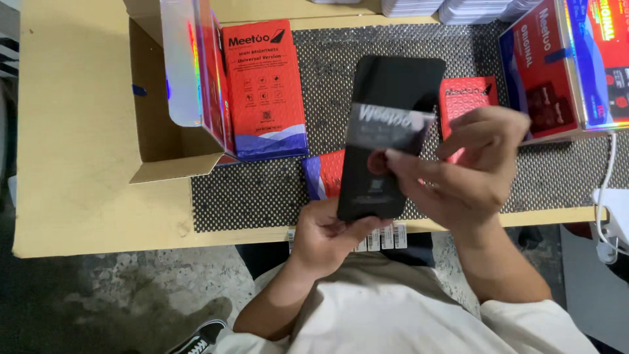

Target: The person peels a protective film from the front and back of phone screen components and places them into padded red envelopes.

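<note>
You hold a flat black screen panel [392,131], glossy and rectangular with rounded corners, upright above the near edge of the counter [78,131]. A grey translucent film strip [386,124] lies across its middle. Your left hand [325,237] grips the panel's bottom edge from below, its fingers curled shut around it. Your right hand [468,172] reaches in from the right, the thumb and forefinger pinched on the strip's right end near a small red tab [377,162]; the other fingers are loosely bent behind.

Beneath the panel lies a dark perforated rubber mat [262,193] with a dotted texture, on a pale wood-coloured counter. A red and blue flat carton [265,88] rests on the mat beside an open cardboard box [157,131]. A smaller red packet [466,95] lies just behind your right hand, and shiny red cartons [557,65] stand at the far right.
</note>
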